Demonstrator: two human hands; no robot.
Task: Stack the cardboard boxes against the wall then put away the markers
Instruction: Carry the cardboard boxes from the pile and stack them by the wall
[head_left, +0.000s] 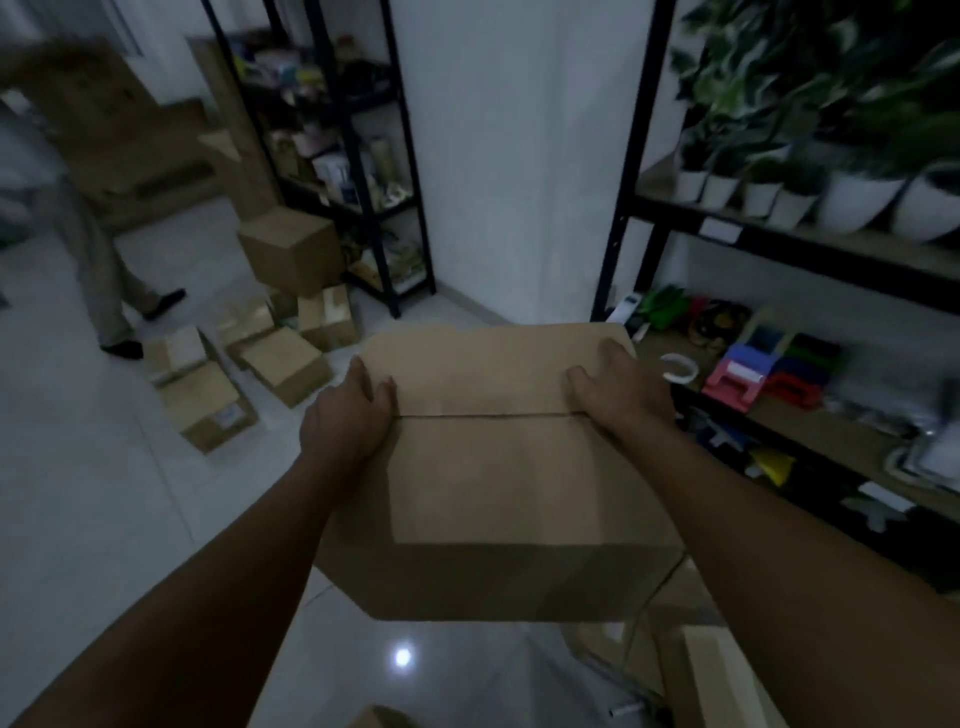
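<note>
A large closed cardboard box (493, 478) is held up in front of me above the tiled floor. My left hand (350, 410) grips its left top edge, thumb lying over the flap seam. My right hand (618, 387) presses on the top flap at the right side. Several smaller cardboard boxes (285, 364) lie scattered on the floor at the left, and one bigger box (293, 249) stands tilted on others by the black shelf. No markers can be made out in this dim view.
A white wall column (509, 171) rises straight ahead. A black shelf unit (810, 405) on the right carries potted plants, tape and coloured items. Another black shelf (358, 171) stands behind the floor boxes. A person's legs (109, 280) are at the far left. More cardboard (722, 670) lies at the lower right.
</note>
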